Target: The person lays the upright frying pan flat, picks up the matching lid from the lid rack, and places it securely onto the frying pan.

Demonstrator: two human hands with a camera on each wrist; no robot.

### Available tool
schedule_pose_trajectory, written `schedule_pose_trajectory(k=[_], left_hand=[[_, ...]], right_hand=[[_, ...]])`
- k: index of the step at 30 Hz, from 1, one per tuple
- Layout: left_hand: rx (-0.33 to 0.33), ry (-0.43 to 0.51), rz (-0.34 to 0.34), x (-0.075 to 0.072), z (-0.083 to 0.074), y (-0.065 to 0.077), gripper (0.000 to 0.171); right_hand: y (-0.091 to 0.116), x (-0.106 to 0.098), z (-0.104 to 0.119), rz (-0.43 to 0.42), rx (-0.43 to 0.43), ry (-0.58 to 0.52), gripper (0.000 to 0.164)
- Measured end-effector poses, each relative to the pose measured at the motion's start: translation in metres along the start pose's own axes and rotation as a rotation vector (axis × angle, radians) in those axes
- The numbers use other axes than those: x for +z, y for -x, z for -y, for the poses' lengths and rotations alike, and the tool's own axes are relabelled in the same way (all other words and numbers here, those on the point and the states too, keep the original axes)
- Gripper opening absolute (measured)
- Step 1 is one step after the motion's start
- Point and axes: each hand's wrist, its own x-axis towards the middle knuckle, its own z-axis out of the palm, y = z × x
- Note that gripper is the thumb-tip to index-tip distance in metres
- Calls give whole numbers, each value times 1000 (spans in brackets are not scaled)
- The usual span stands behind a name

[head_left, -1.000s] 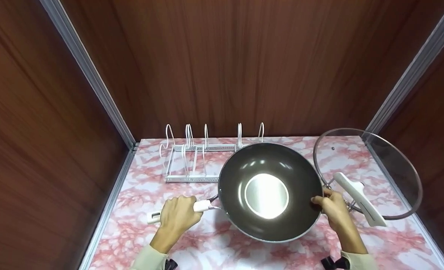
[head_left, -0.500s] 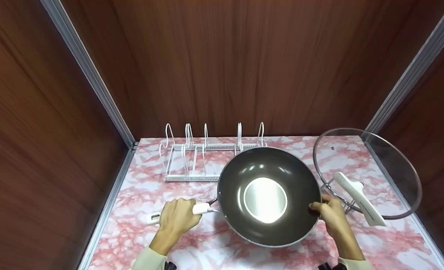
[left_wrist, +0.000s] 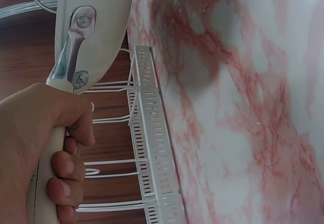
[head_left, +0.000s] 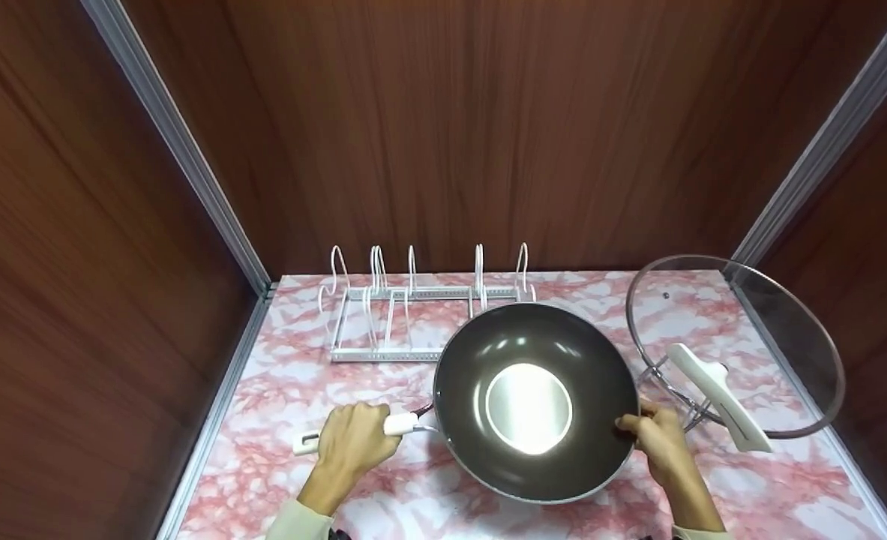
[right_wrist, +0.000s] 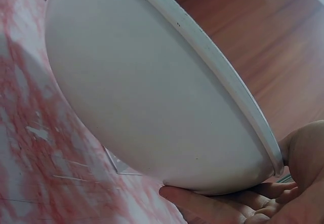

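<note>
- wok (head_left: 537, 401) sits over the front middle of the pink marbled counter (head_left: 278, 390), dark inside with a bright flat base, and pale on the underside (right_wrist: 152, 107) as the right wrist view shows.
- from below it looks lifted clear of the counter rather than resting on it, though the far side is out of view.
- it reads as a stiff, fairly heavy metal pan; the smooth rounded wall would likely be slippery, so the sensible holds are the long white handle (head_left: 353, 433) and the rim opposite it.
- left hand (head_left: 353, 442) is wrapped round that handle; in the left wrist view the fingers (left_wrist: 63, 165) curl closed about the white grip just behind the metal bracket (left_wrist: 71, 51).
- right hand (head_left: 657, 442) takes the rim on the side away from the handle: fingers (right_wrist: 212, 206) lie fairly straight under the curved wall, cupping it, with the thumb side up against the rim edge (right_wrist: 223, 77). in the head view the thumb hooks over the rim, so this is a pinch on the edge.
- with weight spread between both hands it should stay level; a one-handed hold on the handle alone would probably tip it.
- wire rack (head_left: 406, 307) stands just behind the wok, its white loops upright, close to the far rim.
- glass lid (head_left: 788, 330) with a white handle (head_left: 717, 397) leans to the right, near the right hand but apart from it.
</note>
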Motion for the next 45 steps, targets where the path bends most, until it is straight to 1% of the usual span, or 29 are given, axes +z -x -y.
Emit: schedule_pose_trajectory(k=[4,8,11,15,22,24,28,29,31,37,45], left_hand=[[5,11,12,2,1,3,38],[20,-4,0,4,2,6,39],[12,-12,4,6,3,7,37],[-2,1,15,8,3,10,36],[-23,10,45,12,4,13,38],[-28,9,53,13,4,13,39],[-29,5,70,15,5,14,39],[-30,7,74,16,6,15,39],[-29,12,83,17,7,16,38],[-20,3,90,21,9,19,38],[-27,15,130,25,12,18,36]], right_hand=[[0,2,-3,8,7,-12,45],[3,4,-7,8,-2,-1,50],[3,5,-10,11,-4,-4,49],[3,5,-15,9,3,-5,48],[1,7,-21,8,26,-11,38],[1,8,-23,10,35,-17,41],[0,9,-27,22,42,-24,54],[0,10,-27,25,43,-23,55],[-1,10,-29,25,43,-24,54],[-3,14,-35,22,44,-23,42],[-4,16,-44,11,62,-33,53]])
